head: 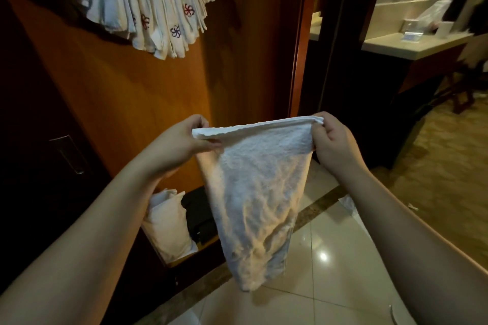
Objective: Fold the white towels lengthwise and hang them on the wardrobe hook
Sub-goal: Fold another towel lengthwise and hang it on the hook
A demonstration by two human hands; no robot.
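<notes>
— so, where is the white towel (253, 192)?
— in the air before the wooden wardrobe panel (126, 92), over the tiled floor (330, 258), hanging down doubled, top edge pulled level.
— and the hands?
— left hand (179, 145) pinches the top left corner, right hand (332, 140) closed on the top right corner.
— anything hung?
— a bunch of hung towels (148, 0) at the panel's top edge, some with red flower marks.

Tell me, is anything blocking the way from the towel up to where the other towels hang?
Nothing visible does. The towel hangs between the left hand and right hand, with only bare wardrobe panel below the hung towels.
</notes>
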